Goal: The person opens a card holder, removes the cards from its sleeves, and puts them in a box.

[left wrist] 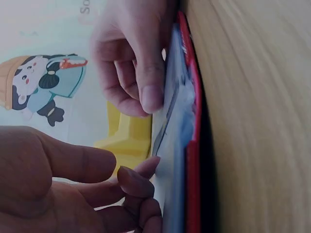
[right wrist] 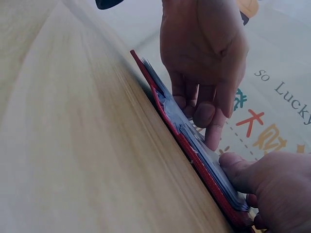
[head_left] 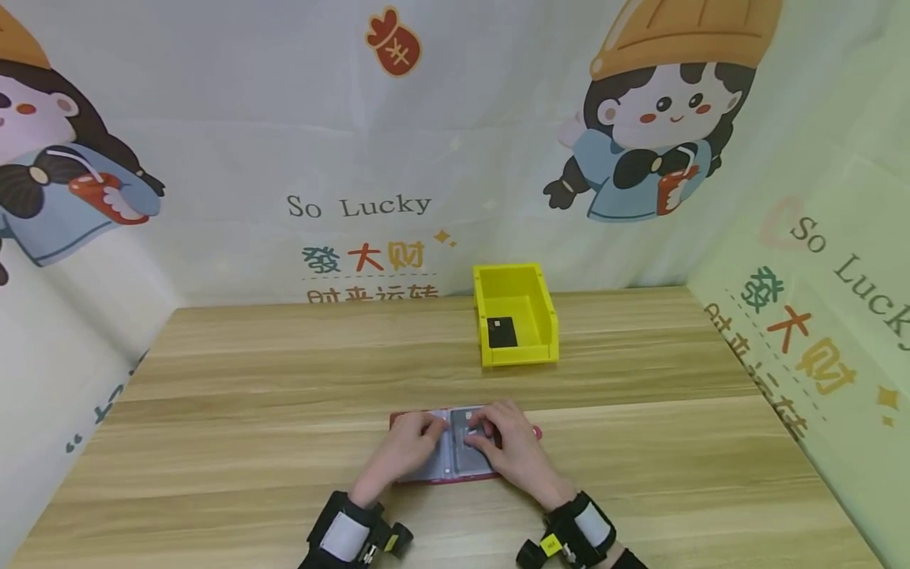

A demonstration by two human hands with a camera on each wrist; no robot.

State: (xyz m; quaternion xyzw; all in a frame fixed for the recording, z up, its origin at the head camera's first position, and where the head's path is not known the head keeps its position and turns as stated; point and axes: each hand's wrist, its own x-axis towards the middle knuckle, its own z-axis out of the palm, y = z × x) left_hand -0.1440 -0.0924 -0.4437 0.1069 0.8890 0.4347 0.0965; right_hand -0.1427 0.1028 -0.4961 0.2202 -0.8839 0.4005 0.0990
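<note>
A red card holder point(head_left: 442, 480) lies spread on the wooden table, with pale clear sleeves inside. A grey card point(head_left: 465, 458) shows on its right side. My left hand point(head_left: 411, 444) is over the left sleeves, one fingertip touching them near the fold; in the left wrist view its thumb stays apart from them. My right hand point(head_left: 517, 452) is over the grey card, fingers curled and thumb bent in. The right wrist view has the right thumb point(right wrist: 238, 170) against the stacked sleeves point(right wrist: 211, 160). Whether it pinches the card is hidden.
Beyond the holder stands a yellow open bin point(head_left: 520, 356) with a black card point(head_left: 502, 333) inside. A printed cloth backdrop point(head_left: 235, 158) rises behind the table point(head_left: 270, 363) and along its sides. A small pink-red tab point(head_left: 537, 432) pokes out beside the right hand.
</note>
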